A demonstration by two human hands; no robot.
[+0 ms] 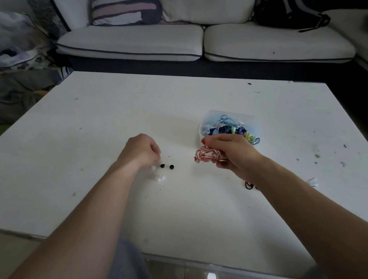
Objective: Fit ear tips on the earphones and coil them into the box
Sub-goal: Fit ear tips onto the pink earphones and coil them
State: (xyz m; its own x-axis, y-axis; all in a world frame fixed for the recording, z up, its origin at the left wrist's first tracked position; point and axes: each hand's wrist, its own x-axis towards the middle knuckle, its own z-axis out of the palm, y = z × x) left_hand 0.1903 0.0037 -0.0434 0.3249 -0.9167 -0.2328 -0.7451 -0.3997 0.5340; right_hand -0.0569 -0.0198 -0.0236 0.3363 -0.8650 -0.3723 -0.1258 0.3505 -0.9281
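Head view: right hand (pixel 231 155) grips the earphone coil (pixel 208 156), probably soft and light, around its bundle; left hand (pixel 141 149) curls over tiny ear tips (pixel 171 166), grasp unclear.

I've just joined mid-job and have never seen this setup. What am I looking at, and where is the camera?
There is no machine here. These are a person's two bare hands, seen by one camera worn on the head, looking forward and down. The left hand is down at small pieces on the white table: two black ear tips and some white ear tips. Blur hides whether it pinches one. The right hand holds a coiled red-and-white earphone cable. Behind it stands a clear box of coloured earphones.
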